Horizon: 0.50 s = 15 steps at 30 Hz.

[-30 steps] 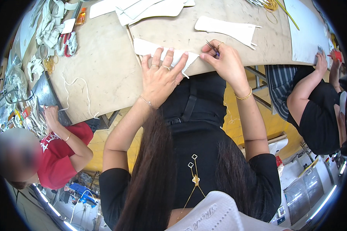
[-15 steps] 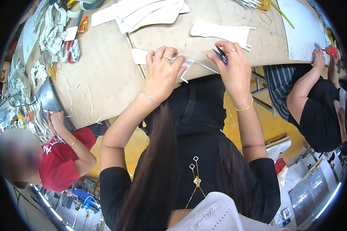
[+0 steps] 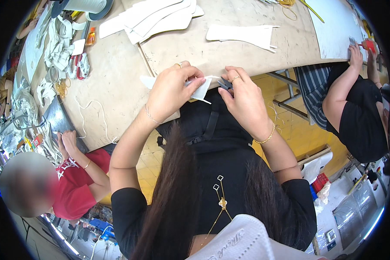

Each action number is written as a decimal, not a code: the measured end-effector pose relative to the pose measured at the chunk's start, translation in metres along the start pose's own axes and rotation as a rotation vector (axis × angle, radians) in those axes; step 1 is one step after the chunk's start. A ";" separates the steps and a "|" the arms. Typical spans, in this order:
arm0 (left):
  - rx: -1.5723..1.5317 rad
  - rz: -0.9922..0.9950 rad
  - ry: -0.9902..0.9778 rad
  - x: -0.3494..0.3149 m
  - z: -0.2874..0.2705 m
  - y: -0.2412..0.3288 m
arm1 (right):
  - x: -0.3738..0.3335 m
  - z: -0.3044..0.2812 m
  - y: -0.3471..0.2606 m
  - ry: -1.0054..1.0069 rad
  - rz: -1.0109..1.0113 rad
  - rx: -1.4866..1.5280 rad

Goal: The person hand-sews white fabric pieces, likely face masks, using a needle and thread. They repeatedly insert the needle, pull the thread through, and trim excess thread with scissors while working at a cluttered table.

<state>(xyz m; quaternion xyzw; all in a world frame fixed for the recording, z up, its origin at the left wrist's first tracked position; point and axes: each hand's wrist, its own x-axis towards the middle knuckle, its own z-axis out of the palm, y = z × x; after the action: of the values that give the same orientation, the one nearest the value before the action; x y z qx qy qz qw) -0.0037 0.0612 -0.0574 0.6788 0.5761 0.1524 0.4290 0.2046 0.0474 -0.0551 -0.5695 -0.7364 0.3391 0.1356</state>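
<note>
My left hand point(image 3: 171, 90) pinches a white flat piece point(image 3: 201, 89) at the table's front edge, with thumb and fingers closed on it. Thin white cord ends stick out from the piece's right side. In my right hand point(image 3: 243, 97) is a small pair of dark thread snips point(image 3: 225, 83), gripped between thumb and fingers. Their blades point left and lie at the upper cord end, close to the piece. Whether the blades touch the cord I cannot tell. Most of the piece's middle is hidden behind my left hand.
A similar white piece with cord ends point(image 3: 240, 36) lies ahead on the table point(image 3: 117, 86). Farther left is a stack of white pieces point(image 3: 154, 19). A loose white cord point(image 3: 100, 103) lies at left. Co-workers sit left, in a red shirt point(image 3: 76, 186), and right.
My right hand has moved left and down, bringing the snips to the cord beside the piece. My left hand has shifted slightly left and lower. The cord was stretched out toward the right hand before.
</note>
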 end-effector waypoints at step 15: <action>0.065 0.053 0.060 0.000 0.007 0.019 | 0.012 -0.008 0.015 0.157 0.014 0.045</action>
<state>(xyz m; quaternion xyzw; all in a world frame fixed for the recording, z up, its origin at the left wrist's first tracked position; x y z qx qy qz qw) 0.0134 0.0591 -0.0468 0.7026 0.5751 0.1653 0.3850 0.2169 0.0627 -0.0615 -0.5962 -0.7117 0.3109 0.2036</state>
